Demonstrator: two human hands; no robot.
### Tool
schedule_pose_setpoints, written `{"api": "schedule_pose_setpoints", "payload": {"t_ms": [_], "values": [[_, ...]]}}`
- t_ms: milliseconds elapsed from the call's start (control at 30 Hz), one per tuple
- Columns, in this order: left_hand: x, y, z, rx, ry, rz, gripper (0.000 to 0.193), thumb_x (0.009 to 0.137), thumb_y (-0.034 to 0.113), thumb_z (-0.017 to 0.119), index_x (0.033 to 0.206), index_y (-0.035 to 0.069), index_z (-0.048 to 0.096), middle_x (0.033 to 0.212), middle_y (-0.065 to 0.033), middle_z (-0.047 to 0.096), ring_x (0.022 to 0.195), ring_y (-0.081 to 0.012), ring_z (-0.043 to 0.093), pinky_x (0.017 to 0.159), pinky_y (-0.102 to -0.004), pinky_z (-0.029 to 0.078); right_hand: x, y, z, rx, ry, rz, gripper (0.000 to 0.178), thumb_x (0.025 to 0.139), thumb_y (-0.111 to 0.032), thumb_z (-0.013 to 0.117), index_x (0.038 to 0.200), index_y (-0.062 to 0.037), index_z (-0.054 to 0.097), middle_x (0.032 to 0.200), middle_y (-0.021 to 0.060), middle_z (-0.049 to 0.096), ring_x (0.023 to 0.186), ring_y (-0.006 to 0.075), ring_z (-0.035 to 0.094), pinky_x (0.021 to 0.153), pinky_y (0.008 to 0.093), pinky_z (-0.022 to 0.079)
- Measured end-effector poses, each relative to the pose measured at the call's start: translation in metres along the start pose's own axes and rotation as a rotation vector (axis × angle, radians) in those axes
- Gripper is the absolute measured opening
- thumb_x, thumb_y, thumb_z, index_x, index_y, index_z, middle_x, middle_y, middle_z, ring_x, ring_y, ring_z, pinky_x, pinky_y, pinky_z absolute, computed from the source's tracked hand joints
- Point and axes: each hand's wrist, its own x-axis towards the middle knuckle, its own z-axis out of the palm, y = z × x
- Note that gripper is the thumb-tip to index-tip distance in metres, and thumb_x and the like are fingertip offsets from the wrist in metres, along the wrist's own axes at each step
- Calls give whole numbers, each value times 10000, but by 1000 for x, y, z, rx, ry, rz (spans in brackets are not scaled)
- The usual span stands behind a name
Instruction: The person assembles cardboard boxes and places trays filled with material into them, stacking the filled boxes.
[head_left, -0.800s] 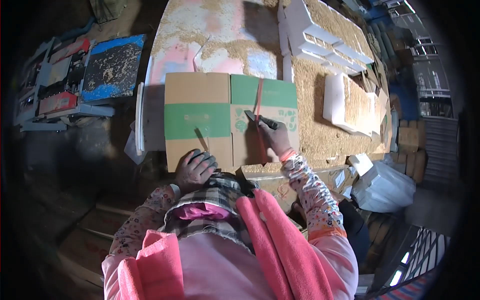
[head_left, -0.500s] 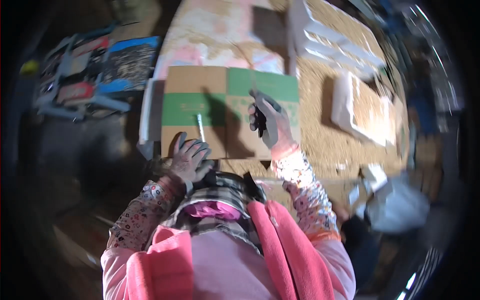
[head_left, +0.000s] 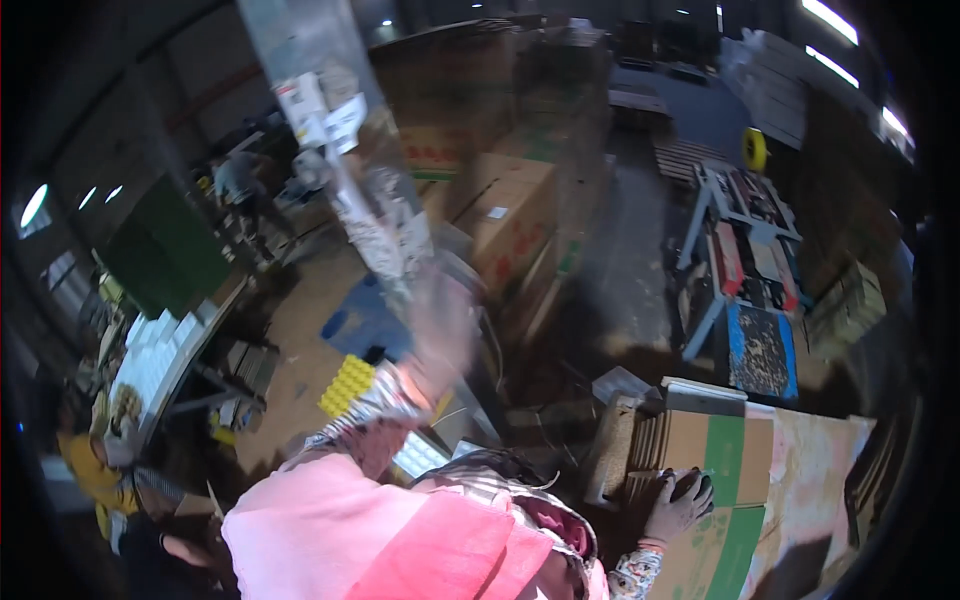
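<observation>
My left hand (head_left: 440, 315) is raised beside a metal post (head_left: 345, 150) with papers and white labels hanging on it. Motion smears its fingers, so whether it touches the papers (head_left: 380, 215) is unclear. At the lower right, my right hand (head_left: 678, 508), in a grey-tipped glove, rests on a flat brown cardboard box (head_left: 740, 470) with a green band. Its fingers curl around something dark that I cannot make out.
Stacked cartons (head_left: 510, 215) stand behind the post. A blue plastic container (head_left: 368, 318) and yellow egg trays (head_left: 347, 385) are on the floor at left. A blue-framed machine (head_left: 745, 240) is at right. Another person (head_left: 240, 185) bends in the background; one in yellow (head_left: 95, 470) is at far left.
The view has swung left, putting the box at the lower right. My left hand has left the box and risen to the post; my right hand has come down onto the cardboard.
</observation>
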Motion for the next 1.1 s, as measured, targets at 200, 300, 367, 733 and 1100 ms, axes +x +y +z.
{"api": "schedule_pose_setpoints", "payload": {"t_ms": [200,300,367,733,1100], "values": [[146,-36,-73,284,334,-401,586,882,205,518,1345,-56,269,1274,-309,382,1199,-424,370,1054,-410,276,2,2,1,43,-63,-33,603,838,-422,570,1299,-49,457,1316,228,435,1238,373,381,1053,528,235],[139,-51,-37,834,421,-16,620,876,367,574,1241,-92,371,1202,-318,414,1097,-437,448,937,-487,375,-14,-2,-27,549,-37,147,495,812,-190,634,1245,5,494,1235,210,500,1152,369,454,987,435,359],[126,-32,-25,374,589,-26,628,829,311,675,1222,-72,368,1203,-257,432,1056,-324,488,867,-448,440,-21,-45,-69,719,6,78,452,823,-164,619,1216,23,497,1196,215,522,1131,370,475,956,431,379],[-76,174,328,-735,-1333,295,705,810,406,644,1321,9,365,1266,-249,457,1173,-401,436,975,-438,377,-159,49,-86,778,627,1201,532,886,-308,597,1294,-5,442,1259,130,482,1119,216,480,962,315,374],[-104,178,335,-1250,-1121,1694,669,779,453,589,1311,82,426,1277,-172,457,1235,-342,406,1065,-585,194,-116,-15,-76,851,461,1214,419,829,-147,651,1161,34,471,998,87,598,881,124,563,710,242,464]]}}
